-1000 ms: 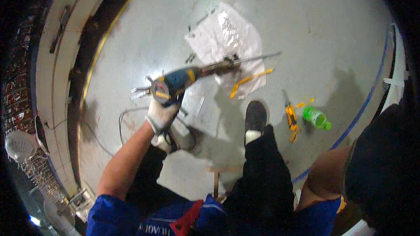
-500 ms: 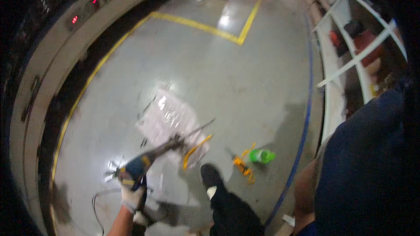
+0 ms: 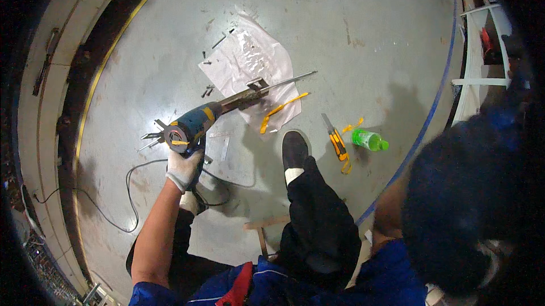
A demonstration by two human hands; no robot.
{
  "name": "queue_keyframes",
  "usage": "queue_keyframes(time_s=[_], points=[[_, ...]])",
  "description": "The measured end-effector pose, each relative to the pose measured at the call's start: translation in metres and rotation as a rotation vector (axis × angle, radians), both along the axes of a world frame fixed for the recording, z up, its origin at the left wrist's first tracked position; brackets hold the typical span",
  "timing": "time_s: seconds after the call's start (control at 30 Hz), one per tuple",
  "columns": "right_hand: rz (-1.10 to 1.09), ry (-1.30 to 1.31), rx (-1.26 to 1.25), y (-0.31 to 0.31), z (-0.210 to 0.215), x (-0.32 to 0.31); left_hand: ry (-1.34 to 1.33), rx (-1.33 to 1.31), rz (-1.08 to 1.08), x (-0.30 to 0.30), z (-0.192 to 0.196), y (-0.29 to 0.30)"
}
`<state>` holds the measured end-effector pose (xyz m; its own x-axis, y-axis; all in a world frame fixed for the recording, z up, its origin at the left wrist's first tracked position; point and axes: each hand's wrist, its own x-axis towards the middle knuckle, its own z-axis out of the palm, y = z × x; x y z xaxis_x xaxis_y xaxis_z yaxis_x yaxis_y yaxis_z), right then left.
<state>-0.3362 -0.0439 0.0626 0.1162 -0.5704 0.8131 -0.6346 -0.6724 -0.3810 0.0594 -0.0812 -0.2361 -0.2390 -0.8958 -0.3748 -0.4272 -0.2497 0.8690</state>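
My left hand, in a white glove, is closed round the grip of a blue corded power tool. The tool has a long metal front part with a thin rod that points up and right, over a crumpled white plastic sheet. Loose screws and a yellow strip lie near the sheet. Next to my left hand, a set of metal keys shows on the floor beyond the tool's rear end. My right forearm comes in at the lower right, but a dark shape hides the hand.
An orange and black box cutter and a green bottle lie right of my shoe. A black cord loops across the floor at left. A small wooden stool stands below me. White shelving lines the right.
My view has tilted down, so floor things sit higher in the picture. The tool is still in my left hand; more of my arm and lap shows, and the picture is sharper.
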Motion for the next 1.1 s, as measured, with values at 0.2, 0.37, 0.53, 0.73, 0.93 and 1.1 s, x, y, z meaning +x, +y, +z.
queue_keyframes(time_s=[0.2,0.37,0.53,0.73,0.93,1.1], points=[[-0.082,-0.102,0.777,-0.026,-0.261,0.025,-0.072,0.034,-0.079,-0.005,0.007,-0.015],[-0.004,0.328,1.137,0.073,-0.443,0.076,-0.092,0.051,-0.148,-0.026,0.004,-0.021],[-0.003,0.500,1.062,0.059,-0.456,0.078,-0.115,0.078,-0.129,-0.034,0.002,-0.027],[0.012,0.490,1.080,0.073,-0.469,0.084,-0.157,0.067,-0.201,-0.047,0.009,-0.033],[0.012,0.460,1.054,0.070,-0.469,0.081,-0.115,0.042,-0.189,-0.037,-0.010,-0.032],[0.011,0.485,1.121,0.069,-0.461,0.081,-0.131,0.018,-0.145,-0.042,-0.006,-0.027]])
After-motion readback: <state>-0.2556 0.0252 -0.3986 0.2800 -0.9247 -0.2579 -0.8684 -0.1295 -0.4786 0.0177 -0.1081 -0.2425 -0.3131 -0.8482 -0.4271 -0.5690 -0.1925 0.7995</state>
